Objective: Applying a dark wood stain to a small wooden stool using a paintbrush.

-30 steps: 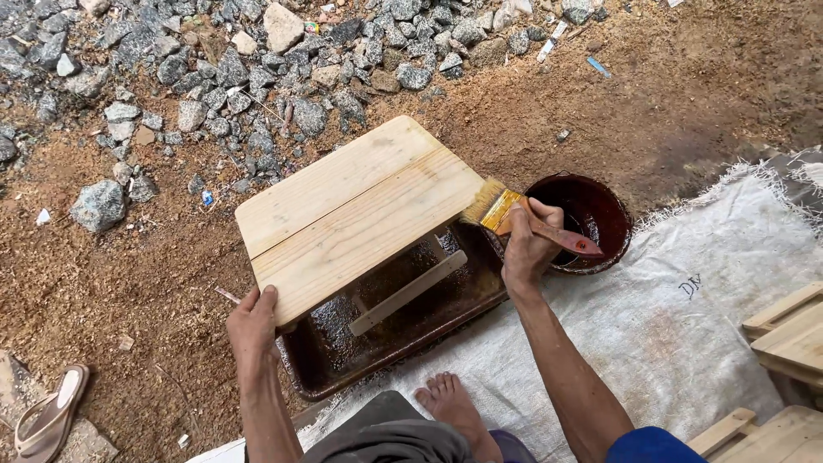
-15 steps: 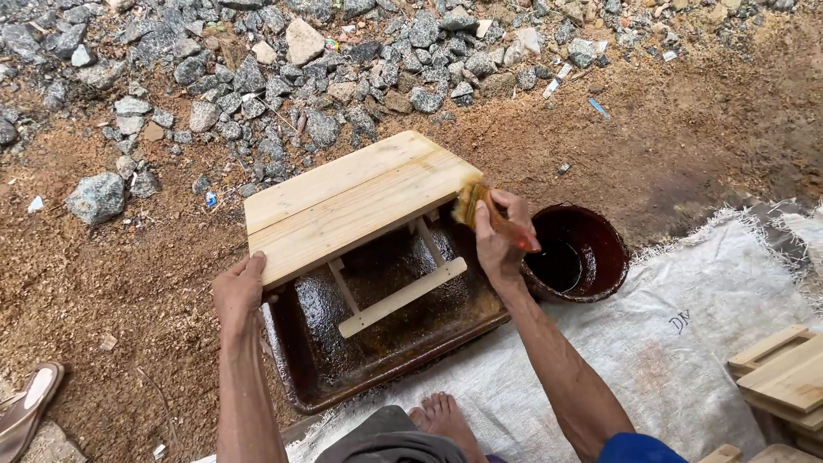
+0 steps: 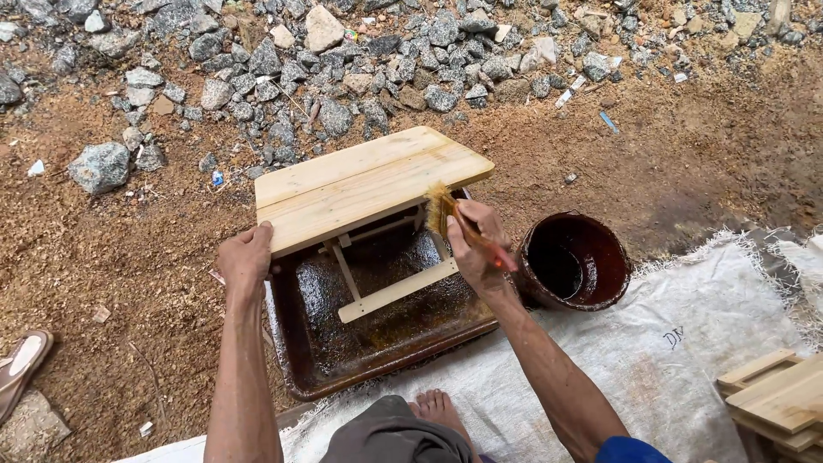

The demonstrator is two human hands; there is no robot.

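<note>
Small wooden stool held tilted over a stain tray, brush at its underside.

The dirt ground (image 3: 111, 257) and a white woven sack (image 3: 669, 360) surround a dark, wet metal tray (image 3: 386, 381), above which the pale wooden stool (image 3: 369, 184) stands tipped, its bare plank seat facing up and its legs and crossbar down in the tray. The left hand (image 3: 246, 257) clasps the seat's near edge; the right hand (image 3: 474, 244) is closed around a paintbrush (image 3: 454, 221), bristles at the seat's edge. Steady tilt and light strokes along the grain should keep drips falling into the tray. The dark bucket (image 3: 573, 257) sits just beside.
</note>
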